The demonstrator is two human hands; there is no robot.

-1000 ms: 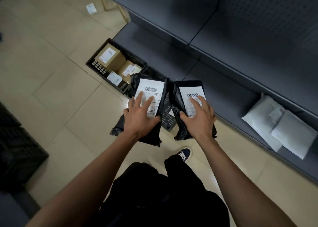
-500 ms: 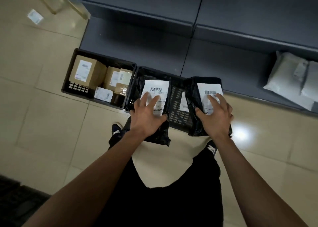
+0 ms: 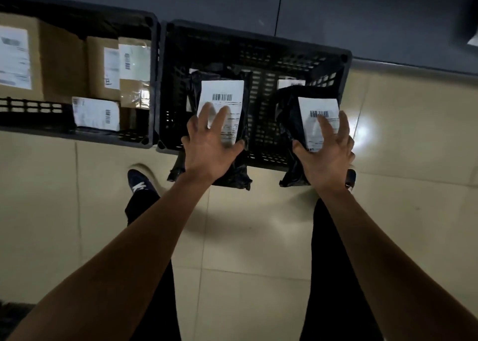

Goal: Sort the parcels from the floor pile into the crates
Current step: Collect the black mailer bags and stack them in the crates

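Observation:
My left hand (image 3: 210, 147) grips a black poly-bag parcel (image 3: 234, 171) with a white barcode label, thumb at its right edge and fingers over the label. My right hand (image 3: 326, 154) grips a second black labelled parcel (image 3: 288, 113) the same way. Both parcels hang over the near rim of a black slatted crate (image 3: 256, 48), which holds other black bags with white labels, mostly hidden. To its left stands a second black crate (image 3: 152, 82) holding several brown cardboard boxes (image 3: 62, 64).
A dark grey low shelf (image 3: 362, 17) runs behind both crates. A white parcel corner (image 3: 473, 39) shows at the far right. My legs and a dark shoe (image 3: 141, 183) stand on the beige tiled floor (image 3: 413, 159) in front of the crates.
I have stepped up to the crates, which now fill the upper view. Both hands have carried their parcels forward and down over the right-hand crate's near rim.

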